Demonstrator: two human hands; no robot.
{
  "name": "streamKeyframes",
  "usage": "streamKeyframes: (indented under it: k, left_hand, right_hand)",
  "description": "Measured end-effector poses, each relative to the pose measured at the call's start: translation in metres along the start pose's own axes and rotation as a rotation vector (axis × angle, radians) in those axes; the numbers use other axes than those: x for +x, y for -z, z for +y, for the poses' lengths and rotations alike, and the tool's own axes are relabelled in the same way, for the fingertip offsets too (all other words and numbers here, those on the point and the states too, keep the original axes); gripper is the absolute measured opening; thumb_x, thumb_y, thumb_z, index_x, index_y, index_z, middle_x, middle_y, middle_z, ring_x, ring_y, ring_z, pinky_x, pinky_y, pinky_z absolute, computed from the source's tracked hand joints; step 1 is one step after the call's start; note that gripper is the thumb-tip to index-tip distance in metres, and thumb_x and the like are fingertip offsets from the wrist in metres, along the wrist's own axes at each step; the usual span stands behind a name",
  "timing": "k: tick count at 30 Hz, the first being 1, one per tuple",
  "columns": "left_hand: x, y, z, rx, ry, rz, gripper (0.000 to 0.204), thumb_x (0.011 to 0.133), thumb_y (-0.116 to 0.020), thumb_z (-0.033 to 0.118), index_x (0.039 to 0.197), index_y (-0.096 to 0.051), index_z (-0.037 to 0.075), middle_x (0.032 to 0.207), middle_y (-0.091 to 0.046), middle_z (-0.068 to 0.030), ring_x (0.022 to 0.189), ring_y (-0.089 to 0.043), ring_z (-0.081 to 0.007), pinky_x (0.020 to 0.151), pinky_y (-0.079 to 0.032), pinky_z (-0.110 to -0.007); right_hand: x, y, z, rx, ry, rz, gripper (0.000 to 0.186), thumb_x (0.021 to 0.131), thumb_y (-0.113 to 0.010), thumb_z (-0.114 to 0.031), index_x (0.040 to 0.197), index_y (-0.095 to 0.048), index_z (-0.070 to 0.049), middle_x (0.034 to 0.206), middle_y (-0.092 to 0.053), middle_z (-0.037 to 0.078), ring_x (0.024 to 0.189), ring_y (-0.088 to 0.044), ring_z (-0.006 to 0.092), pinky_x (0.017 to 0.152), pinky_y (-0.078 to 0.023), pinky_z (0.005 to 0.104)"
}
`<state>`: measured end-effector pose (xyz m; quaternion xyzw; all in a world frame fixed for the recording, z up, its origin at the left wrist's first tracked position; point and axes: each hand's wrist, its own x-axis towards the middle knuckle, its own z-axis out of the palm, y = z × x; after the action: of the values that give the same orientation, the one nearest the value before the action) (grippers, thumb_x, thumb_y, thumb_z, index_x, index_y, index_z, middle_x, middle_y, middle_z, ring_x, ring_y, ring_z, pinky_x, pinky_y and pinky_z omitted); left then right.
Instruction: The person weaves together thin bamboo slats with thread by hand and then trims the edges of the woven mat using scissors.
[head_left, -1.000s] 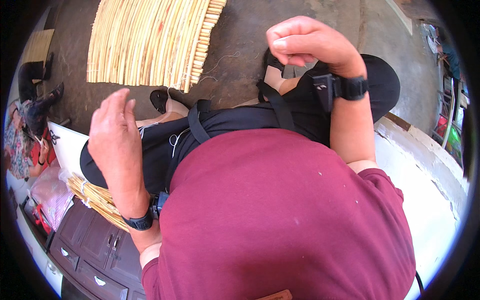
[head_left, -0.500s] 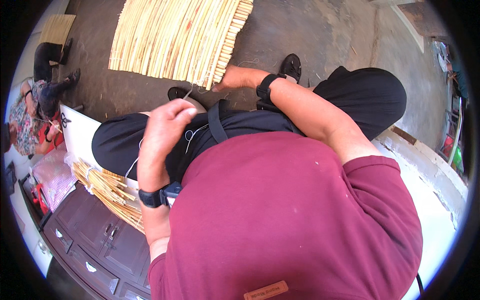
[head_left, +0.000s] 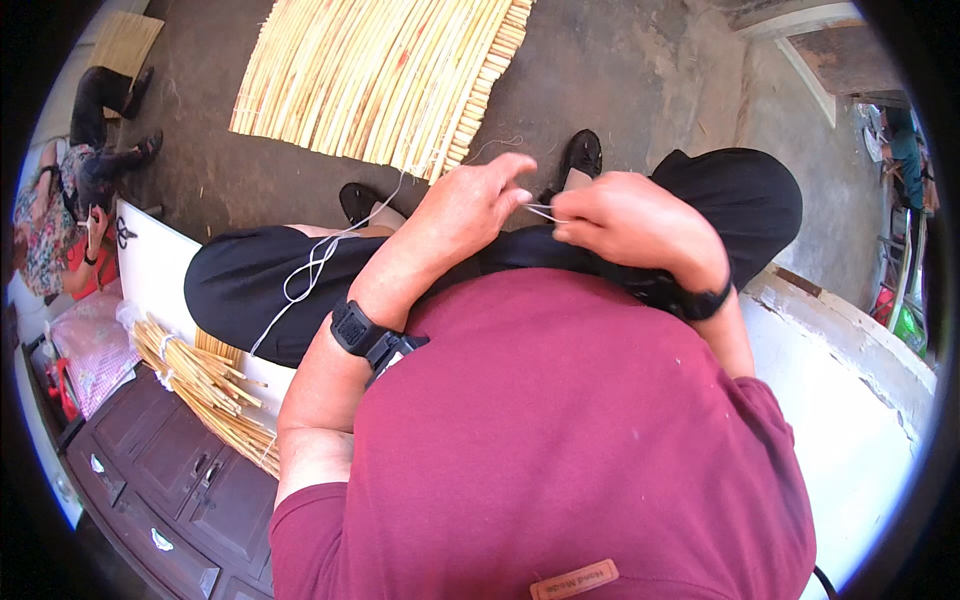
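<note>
My left hand [head_left: 465, 210] and my right hand [head_left: 625, 225] are close together over my lap, both with curled fingers on a thin pale cord [head_left: 540, 210] that runs between them. More of the cord [head_left: 315, 265] hangs in loops over my dark left thigh, running up toward the lower edge of the reed mat [head_left: 375, 75], which lies at the top of the view, beyond my hands and feet. Straps with dark devices are on both my wrists.
A co-worker [head_left: 60, 225] sits at the left by another mat [head_left: 125, 40]. A bundle of reeds [head_left: 200, 390], scissors [head_left: 125, 232], a pink checked bag [head_left: 90, 350] and a dark wooden cabinet [head_left: 145, 465] are at the left. A cluttered rack [head_left: 900, 280] stands at far right.
My right hand reached to the mat's corner, then came back over my lap beside my left hand. My left hand moved up and right. The cord now stretches between them.
</note>
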<state>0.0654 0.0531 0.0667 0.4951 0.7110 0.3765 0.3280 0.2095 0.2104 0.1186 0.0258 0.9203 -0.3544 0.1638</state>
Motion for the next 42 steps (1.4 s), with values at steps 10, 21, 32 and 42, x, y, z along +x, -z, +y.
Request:
streamKeyframes:
  k: [10, 21, 32, 42]
  left_hand:
    - [-0.028, 0.056, 0.067, -0.473, -0.122, -0.552, 0.021, 0.084, -0.063, 0.009, 0.104, -0.065, 0.001, 0.088, -0.067, -0.0061, 0.074, -0.063, -0.0144, 0.066, -0.05, -0.026]
    - [-0.055, 0.136, 0.079, -0.895, -0.503, 0.154, 0.019, 0.095, -0.054, 0.019, 0.09, -0.055, 0.001, 0.056, -0.042, -0.0005, 0.048, -0.037, -0.0086, 0.043, -0.031, -0.023]
    - [-0.082, 0.211, -0.01, -1.248, -0.233, 0.497, 0.016, 0.095, -0.055, 0.015, 0.097, -0.057, -0.001, 0.071, -0.048, -0.0029, 0.06, -0.043, -0.0112, 0.057, -0.038, -0.025]
    - [-0.072, 0.223, -0.035, -1.186, -0.285, 0.483, 0.021, 0.094, -0.056, 0.018, 0.101, -0.062, -0.001, 0.08, -0.057, -0.0052, 0.065, -0.05, -0.0112, 0.058, -0.041, -0.023]
  right_hand:
    - [-0.072, 0.078, -0.038, 0.35, 0.159, 0.137, 0.007, 0.077, -0.065, -0.005, 0.077, -0.06, 0.0, 0.065, -0.055, 0.009, 0.058, -0.055, 0.0256, 0.053, -0.041, 0.032]
    - [-0.036, 0.059, -0.01, 0.656, -0.125, 0.245, 0.018, 0.092, -0.057, -0.017, 0.08, -0.062, -0.004, 0.061, -0.047, -0.006, 0.056, -0.04, 0.0018, 0.05, -0.03, 0.0188]
    - [0.025, 0.026, 0.049, 0.574, -0.271, 0.68, 0.016, 0.091, -0.058, -0.015, 0.08, -0.064, -0.005, 0.072, -0.057, -0.005, 0.064, -0.044, 0.0032, 0.058, -0.036, 0.0192]
    - [0.025, 0.075, -0.025, 0.431, -0.341, 1.201, 0.016, 0.092, -0.059, -0.018, 0.092, -0.068, -0.005, 0.075, -0.066, 0.006, 0.054, -0.053, 0.0059, 0.048, -0.041, 0.0182]
